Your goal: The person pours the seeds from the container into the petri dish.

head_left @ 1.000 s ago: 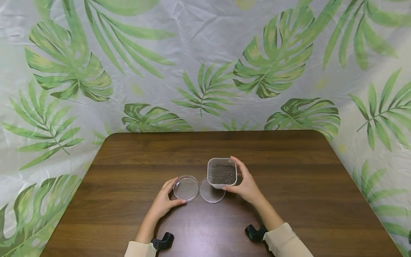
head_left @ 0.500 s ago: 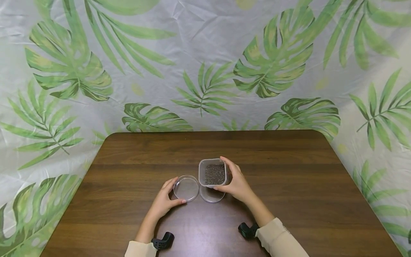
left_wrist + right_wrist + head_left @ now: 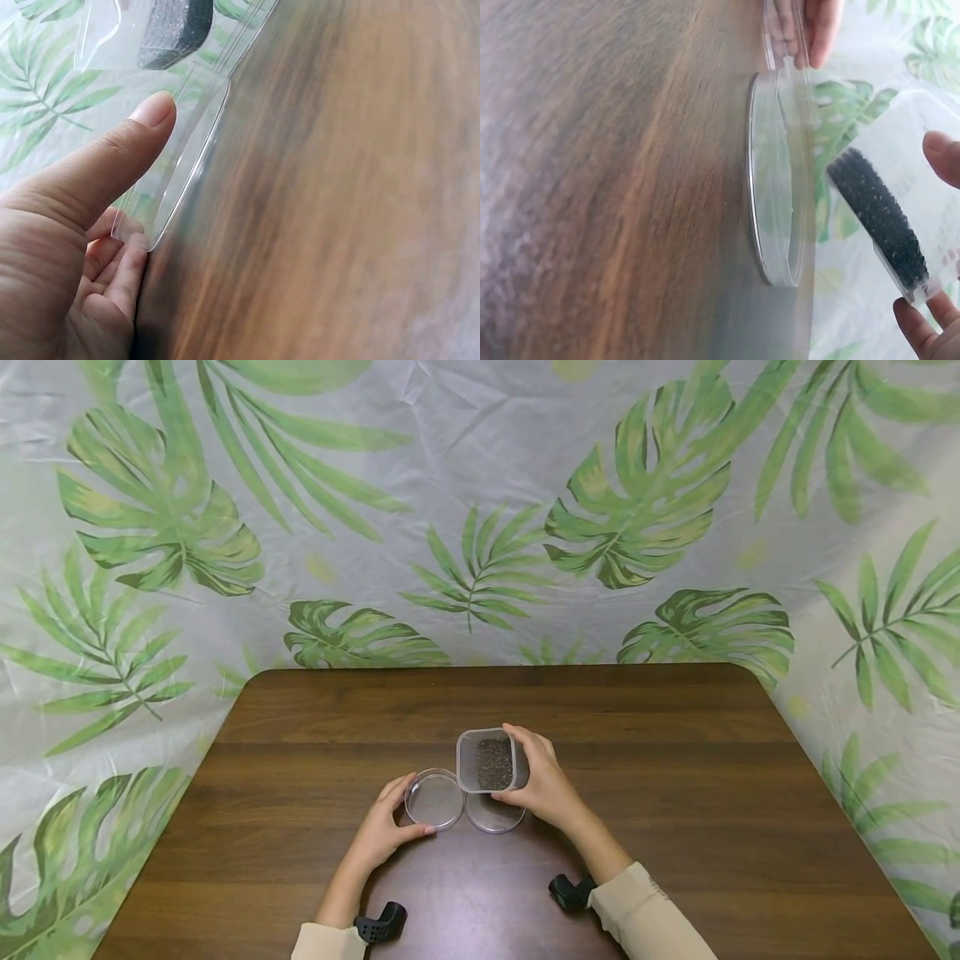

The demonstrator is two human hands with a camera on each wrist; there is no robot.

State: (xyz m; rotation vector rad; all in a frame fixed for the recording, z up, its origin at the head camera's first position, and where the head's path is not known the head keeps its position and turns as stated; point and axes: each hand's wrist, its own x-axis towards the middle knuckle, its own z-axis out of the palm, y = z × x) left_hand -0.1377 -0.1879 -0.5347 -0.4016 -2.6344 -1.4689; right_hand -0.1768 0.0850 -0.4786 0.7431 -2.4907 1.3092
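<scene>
My left hand (image 3: 381,831) holds a clear round petri dish (image 3: 435,800) on the table, thumb at the near rim and fingers at its far left side. A second clear dish part (image 3: 495,820) lies just right of it, partly hidden from above. Over that second part, my right hand (image 3: 546,783) grips a clear square plastic tub (image 3: 467,760) by its side, apart from the table. The tub leans leftward. Dark granules (image 3: 877,217), like soil or seeds, sit slanted inside it. In the left wrist view the thumb (image 3: 112,161) touches or nearly touches the dish wall.
The brown wooden table (image 3: 675,760) has rounded far corners. A leaf-patterned sheet (image 3: 495,485) hangs behind it and at both sides. Black wrist devices (image 3: 381,923) sit at both sleeve cuffs, close to the tabletop.
My right hand has moved the tub leftward over the right dish part and tilted it further left; the granules' surface looks narrower. My left hand and both dish parts stay in place.
</scene>
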